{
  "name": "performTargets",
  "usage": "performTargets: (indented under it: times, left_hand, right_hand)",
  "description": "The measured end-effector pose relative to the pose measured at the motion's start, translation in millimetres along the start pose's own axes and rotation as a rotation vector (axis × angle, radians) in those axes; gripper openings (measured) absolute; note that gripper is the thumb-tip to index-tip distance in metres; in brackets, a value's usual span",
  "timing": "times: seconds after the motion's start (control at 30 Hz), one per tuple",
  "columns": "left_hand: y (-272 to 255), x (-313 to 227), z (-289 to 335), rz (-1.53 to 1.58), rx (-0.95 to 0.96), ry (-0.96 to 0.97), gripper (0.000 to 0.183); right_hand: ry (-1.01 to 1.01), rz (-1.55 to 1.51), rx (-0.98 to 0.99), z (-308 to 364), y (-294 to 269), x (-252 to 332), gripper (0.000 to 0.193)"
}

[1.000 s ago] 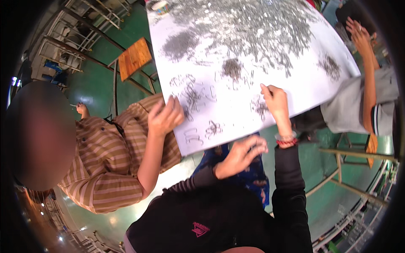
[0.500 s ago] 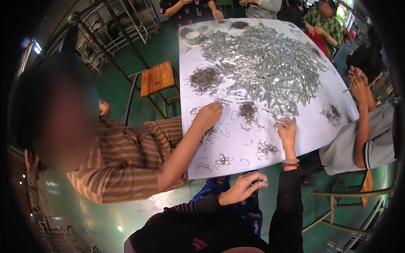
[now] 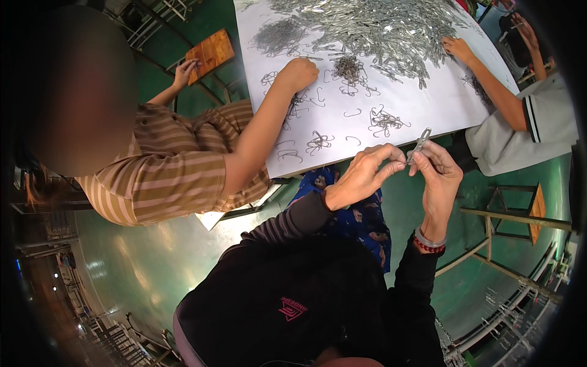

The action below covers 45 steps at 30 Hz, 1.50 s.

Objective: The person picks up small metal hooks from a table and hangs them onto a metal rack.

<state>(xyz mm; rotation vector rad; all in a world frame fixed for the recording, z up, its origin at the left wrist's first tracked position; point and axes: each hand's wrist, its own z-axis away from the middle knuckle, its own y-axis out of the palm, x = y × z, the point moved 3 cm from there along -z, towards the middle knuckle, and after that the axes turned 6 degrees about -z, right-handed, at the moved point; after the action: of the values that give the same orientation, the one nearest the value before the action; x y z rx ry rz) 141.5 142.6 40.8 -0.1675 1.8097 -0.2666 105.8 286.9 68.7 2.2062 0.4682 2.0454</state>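
In front of my body, just off the near table edge, both hands meet at a slim silver metal clip [image 3: 420,140]. My right hand [image 3: 439,183] pinches its lower end between thumb and fingers, and the clip tilts upward. The fingertips of my left hand [image 3: 365,174] are pressed together beside that same end; whatever they hold is too small to make out. On the white-covered table [image 3: 324,113] lie a small pile of dark wire hooks [image 3: 386,121], another small pile [image 3: 319,142] and a loose hook [image 3: 353,139].
A large heap of silver metal pieces [image 3: 379,33] covers the far table. At left, a person in a striped shirt [image 3: 177,189] reaches over the table; at right, a person in a grey shirt [image 3: 538,122] touches the heap. Wooden stools [image 3: 211,54] stand around.
My right hand has come back from the heap with a silver clip and joined my left hand, which has risen slightly. The view has tilted down. The right-hand person now reaches to the heap.
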Motion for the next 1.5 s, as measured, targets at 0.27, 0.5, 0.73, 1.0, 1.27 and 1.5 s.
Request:
performTargets:
  times: [0.27, 0.5, 0.73, 1.0, 1.27, 1.5]
  left_hand:
    - [6, 7, -9, -0.162, 0.025, 0.115, 0.013]
    - [8, 22, -16, -0.169, 0.011, 0.034, 0.011]
    - [-18, 47, -43, -0.139, -0.189, 0.052, 0.022]
    - [-96, 148, -133, -0.951, -0.153, 0.041, 0.011]
    - [-88, 115, -112, -0.689, -0.197, -0.044, 0.012]
    - [-41, 7, -54, 0.19, 0.033, -0.255, 0.014]
  right_hand:
    - [-0.124, 0.103, -0.158, 0, -14, -11, 0.022]
    - [-0.016, 0.126, -0.171, -4, -13, -17, 0.02]
    - [-0.038, 0.099, -0.169, -3, -15, -22, 0.02]
    - [-0.064, 0.005, -0.095, -6, -9, -21, 0.021]
    - [-0.081, 0.068, -0.117, 14, -6, -10, 0.019]
    - [-0.131, 0.149, -0.14, 30, 1, -20, 0.016]
